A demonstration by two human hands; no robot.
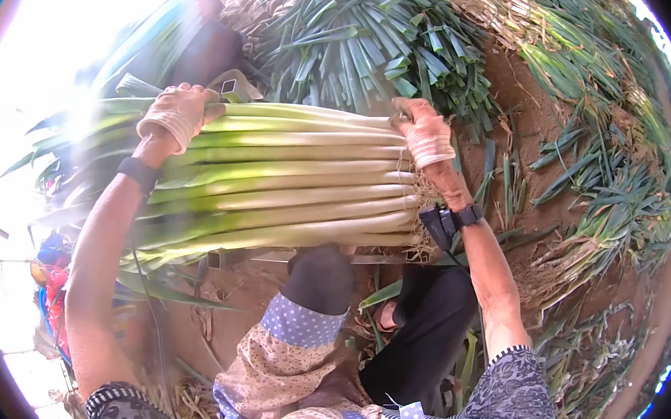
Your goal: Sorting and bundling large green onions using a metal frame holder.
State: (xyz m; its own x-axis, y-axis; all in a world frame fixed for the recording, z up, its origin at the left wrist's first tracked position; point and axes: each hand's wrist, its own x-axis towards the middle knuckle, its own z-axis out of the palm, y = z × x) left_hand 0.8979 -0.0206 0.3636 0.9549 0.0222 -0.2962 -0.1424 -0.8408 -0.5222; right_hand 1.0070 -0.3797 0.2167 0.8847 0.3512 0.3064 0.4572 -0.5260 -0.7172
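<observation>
A wide row of long green onions [298,183] lies crosswise in front of me, white root ends to the right and green leaves to the left. My gloved left hand [177,114] is closed around the stalks at the row's far edge, where the white turns green. At the root end of that same edge, my gloved right hand [423,131] pinches a stalk, its fingertips partly hidden. Beneath the row, parts of a metal stand [239,88] show at the far and near edges.
A large heap of cut green leaves [365,38] lies beyond the row. More loose green onions [585,237] with roots are spread on the soil to the right. My knee [318,283] is close under the row's near edge. A red and blue bundle [53,290] sits at the left.
</observation>
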